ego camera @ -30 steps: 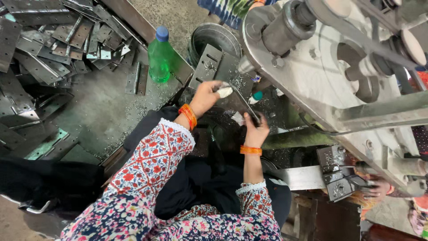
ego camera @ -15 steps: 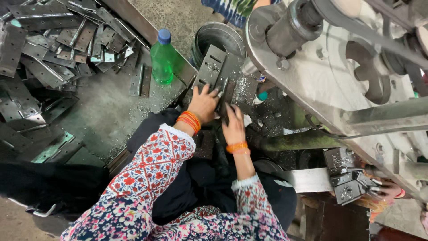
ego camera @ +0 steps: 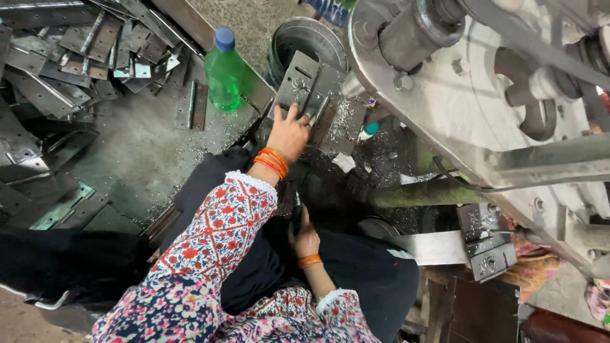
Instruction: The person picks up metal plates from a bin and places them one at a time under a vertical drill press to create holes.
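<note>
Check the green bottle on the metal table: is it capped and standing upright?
Capped and upright. The green bottle stands on its base on the metal table, its blue cap on top. How full it is cannot be told.

Your sleeves (ego camera: 210,254) carry a floral and diamond print in red, pink, white and dark blue, edged with white trim. Orange bangles (ego camera: 272,162) ring both wrists. The clear plastic bottle (ego camera: 223,73) is bright green with a blue cap. The flat metal plates (ego camera: 70,57) are dull grey, the big press frame (ego camera: 457,108) pale grey.
</note>
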